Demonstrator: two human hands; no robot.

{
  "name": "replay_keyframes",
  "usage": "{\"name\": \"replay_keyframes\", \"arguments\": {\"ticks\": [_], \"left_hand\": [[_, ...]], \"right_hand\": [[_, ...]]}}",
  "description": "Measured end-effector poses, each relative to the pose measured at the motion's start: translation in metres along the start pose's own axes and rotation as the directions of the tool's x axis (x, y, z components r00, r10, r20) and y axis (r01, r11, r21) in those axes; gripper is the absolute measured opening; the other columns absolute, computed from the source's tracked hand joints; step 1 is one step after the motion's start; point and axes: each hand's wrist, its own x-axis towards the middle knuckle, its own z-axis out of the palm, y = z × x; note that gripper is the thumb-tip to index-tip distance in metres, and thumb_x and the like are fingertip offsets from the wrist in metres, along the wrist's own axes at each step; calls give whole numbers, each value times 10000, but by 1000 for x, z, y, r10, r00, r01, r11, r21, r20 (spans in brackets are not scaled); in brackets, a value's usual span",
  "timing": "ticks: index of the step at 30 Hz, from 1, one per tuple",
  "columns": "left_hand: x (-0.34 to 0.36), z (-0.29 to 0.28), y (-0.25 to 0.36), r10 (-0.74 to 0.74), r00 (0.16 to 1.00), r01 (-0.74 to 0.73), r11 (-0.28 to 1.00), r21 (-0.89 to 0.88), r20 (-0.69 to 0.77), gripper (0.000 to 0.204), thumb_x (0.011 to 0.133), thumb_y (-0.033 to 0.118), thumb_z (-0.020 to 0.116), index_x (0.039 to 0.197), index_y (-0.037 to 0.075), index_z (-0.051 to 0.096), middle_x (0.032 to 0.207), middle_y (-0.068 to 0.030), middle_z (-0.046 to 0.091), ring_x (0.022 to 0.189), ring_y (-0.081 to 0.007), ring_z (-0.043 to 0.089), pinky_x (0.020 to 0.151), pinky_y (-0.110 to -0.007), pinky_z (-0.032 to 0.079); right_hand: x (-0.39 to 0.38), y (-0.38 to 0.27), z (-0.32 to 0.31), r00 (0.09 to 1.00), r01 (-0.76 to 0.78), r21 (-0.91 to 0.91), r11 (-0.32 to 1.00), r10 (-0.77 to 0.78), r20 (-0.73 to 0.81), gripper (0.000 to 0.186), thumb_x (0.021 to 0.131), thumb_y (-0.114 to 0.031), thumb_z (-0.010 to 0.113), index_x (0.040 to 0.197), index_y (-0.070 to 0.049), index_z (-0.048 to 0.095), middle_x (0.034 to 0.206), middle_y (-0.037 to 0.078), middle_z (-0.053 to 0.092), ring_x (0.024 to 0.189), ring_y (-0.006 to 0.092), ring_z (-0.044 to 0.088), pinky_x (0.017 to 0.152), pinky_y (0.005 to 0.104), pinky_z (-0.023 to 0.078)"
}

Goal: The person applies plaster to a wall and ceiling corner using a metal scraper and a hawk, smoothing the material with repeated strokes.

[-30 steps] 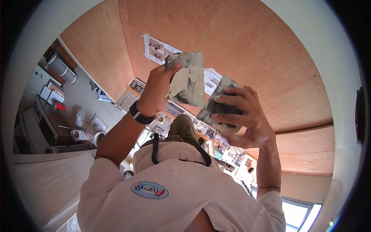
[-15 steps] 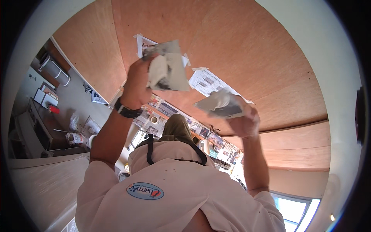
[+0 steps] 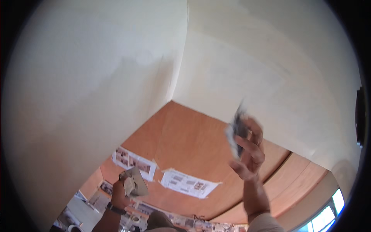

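Note:
My right hand (image 3: pixel 253 145) is raised high. Its fingers are wrapped round a putty knife (image 3: pixel 236 135), blurred and seen nearly edge-on, with pale filler along one side. The blade's tip points up toward the white surface (image 3: pixel 270 85); whether it touches cannot be made out. Lower down at the left, my left hand (image 3: pixel 119 195) grips a second putty knife (image 3: pixel 138 186), a broad metal blade bearing a lump of whitish filler. A dark band is on that wrist.
White surfaces meet at a corner above a brown wooden panel (image 3: pixel 193 131). Taped to the panel are a printed sheet (image 3: pixel 189 183) and a sheet with pictures (image 3: pixel 135 162). Newspapers and a tape roll (image 3: pixel 135 218) lie below; a bright window (image 3: pixel 324 218) is at lower right.
My view has tilted up to the white corner. My right hand has risen with its putty knife, moving away from my left, which still holds its filler-laden blade and now appears lower.

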Motion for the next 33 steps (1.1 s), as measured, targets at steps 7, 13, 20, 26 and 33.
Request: {"name": "replay_keyframes", "arguments": {"ticks": [7, 13, 20, 26, 33], "left_hand": [[-5, 22, -7, -33, 999, 34, 992, -118, 15, 337, 1044, 236, 534, 1335, 74, 584, 1202, -88, 695, 1085, -265, 695, 947, -440, 575], [1, -8, -18, -69, 995, 62, 994, -87, -74, 380, 1030, 290, 539, 1338, 74, 589, 1234, -80, 680, 1114, -267, 684, 940, -455, 565], [8, -25, -26, -97, 990, 87, 991, -102, -98, 398, 1035, 309, 533, 1351, 66, 550, 1219, -90, 667, 1131, -289, 671, 927, -473, 571], [10, -66, -44, 269, 953, -287, 647, 706, 141, 406, 1034, 291, 528, 1367, 59, 549, 1283, -136, 647, 1162, -291, 659, 950, -475, 567], [-24, -38, -18, 363, 877, -454, 415, 788, 315, 523, 877, 53, 650, 1389, 54, 542, 1362, -133, 623, 1209, -258, 615, 970, -401, 557]], "right_hand": [[166, 40, 12, 717, 669, -720, 186, -417, 558, 175, 857, -208, 684, 995, -137, 766, 1342, 32, 605, 1335, 240, 464, 1034, 725, 350], [225, 79, 41, 603, 735, -661, -153, -298, 740, 155, 873, -234, 707, 969, -149, 793, 1317, -3, 603, 1345, 219, 439, 1124, 654, 349], [240, 124, 51, 571, 737, -602, -307, -192, 798, 138, 873, -238, 724, 980, -199, 800, 1348, -40, 596, 1378, 198, 435, 1188, 650, 294], [232, 122, 46, 594, 768, -633, -104, -256, 763, 144, 881, -205, 701, 992, -189, 791, 1351, -22, 606, 1396, 206, 433, 1156, 671, 291], [140, 72, 25, 939, 275, -294, 915, -189, 288, 465, 760, -170, 806, 1214, -101, 731, 1424, 117, 595, 1394, 325, 482, 1180, 538, 305]]}}
